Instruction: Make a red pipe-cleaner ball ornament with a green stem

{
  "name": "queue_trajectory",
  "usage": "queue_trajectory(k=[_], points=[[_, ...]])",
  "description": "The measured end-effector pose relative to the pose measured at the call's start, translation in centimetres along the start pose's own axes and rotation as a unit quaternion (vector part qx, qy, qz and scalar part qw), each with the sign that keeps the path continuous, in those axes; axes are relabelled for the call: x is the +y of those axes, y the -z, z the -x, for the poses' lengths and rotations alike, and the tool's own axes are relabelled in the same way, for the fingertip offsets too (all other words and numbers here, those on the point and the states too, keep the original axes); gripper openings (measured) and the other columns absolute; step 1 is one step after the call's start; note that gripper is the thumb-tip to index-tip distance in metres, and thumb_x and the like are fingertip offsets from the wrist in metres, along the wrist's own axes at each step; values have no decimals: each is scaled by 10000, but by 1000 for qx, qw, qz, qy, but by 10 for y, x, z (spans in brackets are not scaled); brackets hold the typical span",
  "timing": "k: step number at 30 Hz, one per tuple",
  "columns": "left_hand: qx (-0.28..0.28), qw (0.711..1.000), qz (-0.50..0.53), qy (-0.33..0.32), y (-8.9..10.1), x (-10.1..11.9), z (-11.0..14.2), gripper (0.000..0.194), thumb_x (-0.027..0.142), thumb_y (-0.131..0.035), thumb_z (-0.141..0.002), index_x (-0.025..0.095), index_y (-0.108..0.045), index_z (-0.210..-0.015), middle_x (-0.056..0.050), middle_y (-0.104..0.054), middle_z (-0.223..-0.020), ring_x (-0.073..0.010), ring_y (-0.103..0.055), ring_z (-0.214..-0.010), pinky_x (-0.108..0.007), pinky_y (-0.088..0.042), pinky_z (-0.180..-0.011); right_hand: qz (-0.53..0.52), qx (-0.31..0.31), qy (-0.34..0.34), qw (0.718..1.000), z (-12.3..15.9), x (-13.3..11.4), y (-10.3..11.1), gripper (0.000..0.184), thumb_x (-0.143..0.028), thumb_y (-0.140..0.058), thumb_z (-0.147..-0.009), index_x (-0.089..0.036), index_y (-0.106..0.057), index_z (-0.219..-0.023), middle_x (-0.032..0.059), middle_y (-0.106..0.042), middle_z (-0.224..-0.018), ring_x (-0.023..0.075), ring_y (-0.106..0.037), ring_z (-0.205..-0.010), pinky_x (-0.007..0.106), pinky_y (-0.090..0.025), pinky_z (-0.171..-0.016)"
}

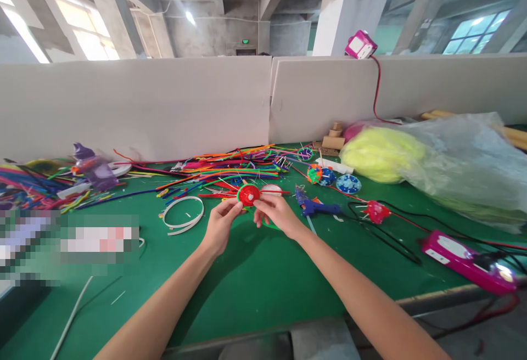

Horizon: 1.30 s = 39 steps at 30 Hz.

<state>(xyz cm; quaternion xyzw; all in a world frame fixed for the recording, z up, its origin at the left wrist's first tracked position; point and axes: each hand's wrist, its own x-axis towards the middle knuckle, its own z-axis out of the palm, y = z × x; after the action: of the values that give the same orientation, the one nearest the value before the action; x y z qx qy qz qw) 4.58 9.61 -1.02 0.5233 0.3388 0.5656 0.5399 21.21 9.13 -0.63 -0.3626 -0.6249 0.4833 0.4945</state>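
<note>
Between my two hands, above the green table, is a round red piece [248, 195] with a green rim and a pale spot at its middle. My left hand [222, 223] pinches its left edge between thumb and fingers. On the right edge, my right hand [278, 213] grips it too, its lower fingers curled. A green strip hangs below the right fingers. Just behind the piece lie a white roll [272, 190] and many colourful pipe cleaners [230, 165]. To the right of my right hand rests a blue glue gun [319, 206].
Blue patterned discs [348, 184] and a red piece with white sticks [376, 212] lie at right. A magenta power strip [465, 261] with cables sits near the front edge. Plastic bags hold yellow material [382, 154]. At left are a coiled white strip [183, 214] and a purple bottle [94, 168].
</note>
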Motion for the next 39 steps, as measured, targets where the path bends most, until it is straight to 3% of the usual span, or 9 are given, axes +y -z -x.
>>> queue_trajectory(k=[7,18,23,26,29,32,36,39], points=[[-12,996,64,56,-1,2,0,215,349,-790,-668,180,-741,-791,-25,-693,-873,-143,-598,-854,-262,-479,-817,-75,-43,-38,996,1,-1,5,318,-471,-594,-830,-172,-524,-749,-68,-530,-433,70,-459,-324,186,-235,-357],[0,994,89,56,0,0,0,221,347,-818,-635,164,-718,-709,-19,-649,-782,-123,-568,-776,-236,-481,-744,-52,-63,-8,997,-2,1,8,336,-472,-606,-829,-186,-477,-709,-100,-450,-436,56,-426,-333,178,-275,-363],[-20,999,27,30,2,-1,-2,216,336,-802,-662,170,-722,-774,-23,-668,-829,-140,-582,-808,-271,-483,-795,-36,-43,8,998,-2,4,7,314,-446,-583,-847,-190,-481,-696,-97,-441,-424,50,-369,-327,181,-268,-347],[-25,999,-12,22,1,-2,-2,213,326,-805,-654,163,-712,-755,-12,-658,-777,-136,-580,-757,-274,-480,-777,-29,-27,-13,999,-1,3,8,274,-452,-609,-820,-183,-560,-825,-104,-437,-413,51,-326,-323,187,-236,-338],[3,1000,11,14,1,-3,-3,222,344,-800,-659,157,-698,-724,0,-642,-743,-115,-569,-715,-250,-477,-746,-31,36,-16,999,-2,-1,11,338,-424,-692,-749,-187,-589,-967,-111,-429,-434,55,-340,-365,191,-244,-371],[44,997,60,13,4,-2,-6,250,344,-820,-631,152,-666,-676,20,-601,-699,-97,-557,-693,-236,-484,-741,-9,77,23,997,-3,-5,16,281,-397,-736,-709,-186,-600,-837,-61,-522,-565,66,-460,-496,191,-325,-438],[80,992,97,24,7,0,-10,295,324,-848,-590,149,-613,-626,43,-548,-644,-87,-562,-678,-233,-492,-762,30,-20,-36,999,-1,-6,20,291,-416,-702,-745,-184,-635,-908,18,-641,-795,96,-577,-602,182,-324,-405],[73,992,102,29,6,0,-9,297,319,-842,-602,148,-601,-629,50,-540,-631,-79,-562,-661,-226,-490,-758,59,-62,-64,994,1,-4,18,327,-376,-701,-746,-171,-627,-991,25,-654,-778,100,-594,-526,181,-311,-357]])
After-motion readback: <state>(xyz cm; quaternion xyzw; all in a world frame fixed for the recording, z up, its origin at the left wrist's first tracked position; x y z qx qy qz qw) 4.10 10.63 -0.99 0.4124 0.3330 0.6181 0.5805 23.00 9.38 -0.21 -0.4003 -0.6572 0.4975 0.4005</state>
